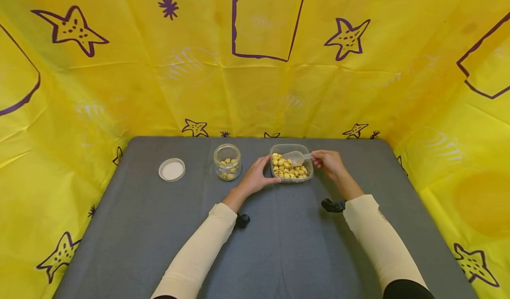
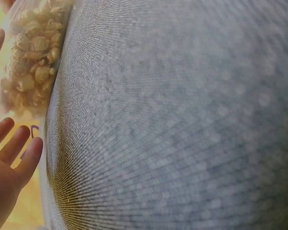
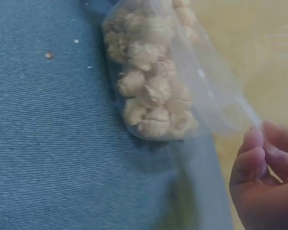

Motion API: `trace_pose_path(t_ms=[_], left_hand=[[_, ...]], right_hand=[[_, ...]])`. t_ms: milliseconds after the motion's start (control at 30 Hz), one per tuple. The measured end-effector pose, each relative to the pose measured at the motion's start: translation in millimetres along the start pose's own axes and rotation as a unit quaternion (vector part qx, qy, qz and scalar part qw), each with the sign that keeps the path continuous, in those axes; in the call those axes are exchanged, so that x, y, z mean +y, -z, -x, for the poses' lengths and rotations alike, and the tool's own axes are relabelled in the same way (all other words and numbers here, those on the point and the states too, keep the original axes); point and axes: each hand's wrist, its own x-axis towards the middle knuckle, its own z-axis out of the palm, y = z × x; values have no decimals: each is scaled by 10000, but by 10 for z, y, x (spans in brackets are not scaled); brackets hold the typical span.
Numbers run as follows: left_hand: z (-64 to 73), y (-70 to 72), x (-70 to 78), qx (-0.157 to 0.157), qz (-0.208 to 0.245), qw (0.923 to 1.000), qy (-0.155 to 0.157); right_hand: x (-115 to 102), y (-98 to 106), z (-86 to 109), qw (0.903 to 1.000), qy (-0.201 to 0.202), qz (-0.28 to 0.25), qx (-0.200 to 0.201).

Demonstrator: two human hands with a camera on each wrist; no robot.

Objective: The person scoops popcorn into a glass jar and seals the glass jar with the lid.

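A clear plastic container (image 1: 292,180) of round yellow popcorn (image 1: 290,171) stands near the table's far edge. My left hand (image 1: 256,177) touches its left side, thumb at the front corner; the left wrist view shows fairly straight, spread fingers (image 2: 30,160) beside it. At the container's right, my right hand (image 1: 328,162) pinches the handle of a translucent scoop (image 1: 294,158). The scoop's bowl lies tilted over the popcorn, inside the rim. In the right wrist view, thumb and fingers (image 3: 249,160) meet on the thin handle.
Left of the container stands an open clear jar (image 1: 227,162) partly filled with popcorn. Farther left lies a round white-and-clear lid (image 1: 172,170). Small crumbs (image 3: 49,55) dot the grey tabletop (image 1: 275,246). Yellow patterned cloth (image 1: 255,95) hangs behind and along both sides.
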Motion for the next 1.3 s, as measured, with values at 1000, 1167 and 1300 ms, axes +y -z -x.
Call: trace_pose_path(t_ms=[1000, 1167, 1300], left_hand=[[-142, 20, -23, -525, 8, 9985, 140], [-121, 5, -16, -347, 72, 9992, 209], [-92, 23, -13, -256, 57, 9995, 189]], right_hand=[[-86, -119, 108, 9987, -333, 228, 320], [-1, -87, 47, 9988, -288, 43, 400], [30, -96, 23, 9986, -273, -30, 459]])
